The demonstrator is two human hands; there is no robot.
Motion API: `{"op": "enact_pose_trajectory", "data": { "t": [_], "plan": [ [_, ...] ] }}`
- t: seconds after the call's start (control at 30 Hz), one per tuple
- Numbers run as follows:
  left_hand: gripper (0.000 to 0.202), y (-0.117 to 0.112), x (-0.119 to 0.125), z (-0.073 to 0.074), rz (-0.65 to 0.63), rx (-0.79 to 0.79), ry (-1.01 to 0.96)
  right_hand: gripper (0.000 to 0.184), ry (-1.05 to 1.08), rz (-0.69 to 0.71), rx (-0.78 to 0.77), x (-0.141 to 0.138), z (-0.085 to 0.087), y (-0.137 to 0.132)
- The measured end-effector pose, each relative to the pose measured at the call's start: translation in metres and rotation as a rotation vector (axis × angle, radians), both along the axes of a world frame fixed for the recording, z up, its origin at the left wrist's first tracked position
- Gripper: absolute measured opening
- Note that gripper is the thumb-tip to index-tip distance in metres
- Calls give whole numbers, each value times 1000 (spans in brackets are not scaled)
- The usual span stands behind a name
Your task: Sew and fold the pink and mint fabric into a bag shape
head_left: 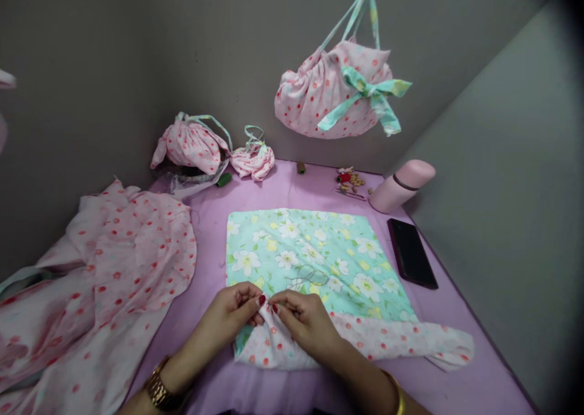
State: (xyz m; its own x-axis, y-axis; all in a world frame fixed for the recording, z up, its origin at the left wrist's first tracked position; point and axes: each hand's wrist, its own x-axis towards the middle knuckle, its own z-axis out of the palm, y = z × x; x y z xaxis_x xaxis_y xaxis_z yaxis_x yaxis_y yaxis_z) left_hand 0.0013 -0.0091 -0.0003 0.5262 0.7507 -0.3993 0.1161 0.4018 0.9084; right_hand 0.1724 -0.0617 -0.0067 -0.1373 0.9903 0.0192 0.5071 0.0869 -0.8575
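**Two hands pinching a pink spotted strip at the edge of a floral cloth**

Shows the fingers [253,303] of the left hand [230,319] and of the right hand [306,324] closed tip to tip, red nails almost meeting, together gripping one small fold of a pink spotted strip [387,341]. Places that strip along the near edge of a teal floral cloth [319,247], overlapping it, the long end trailing off to the right across the purple counter [274,190].

Just beyond the right hand, on the teal cloth, a loose loop of thread [314,275]. On the left wrist a gold watch [159,390]; on the right wrist a gold bangle [400,400].

To the left, a big heap of pink spotted fabric [114,269]. To the right, well apart from the hands, a black phone [412,254] lying flat, and past it a pink flask [401,185] lying tilted.

Along the back wall, small beads [349,181], a brown spool [301,167], a green spool [223,179] and two gathered pink pouches [191,146]. Higher up on the wall, a larger pink bag [328,92] with a teal bow.
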Motion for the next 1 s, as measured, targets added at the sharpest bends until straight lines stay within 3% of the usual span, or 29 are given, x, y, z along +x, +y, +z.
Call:
{"op": "enact_pose_trajectory", "data": {
  "t": [0.1,0.27,0.4,0.6,0.8,1.0],
  "plan": [
    [24,-1,-3,-1,-55,105,-1,34,32,47,-66,3,1,2],
    [19,-3,-3,-5,-68,264,145,18,103,71,-140,4,4,4],
    [17,-4,-2,-5,-10,315,216,16,106,39,-129,2,3,3],
    [19,-4,-3,3,-81,399,241,17,57,18,-91,0,2,2],
    [19,-5,-3,0,-66,361,199,16,68,5,-79,0,2,2],
    [21,-3,1,-3,0,114,74,14,102,2,-85,2,0,2]
  ]
}}
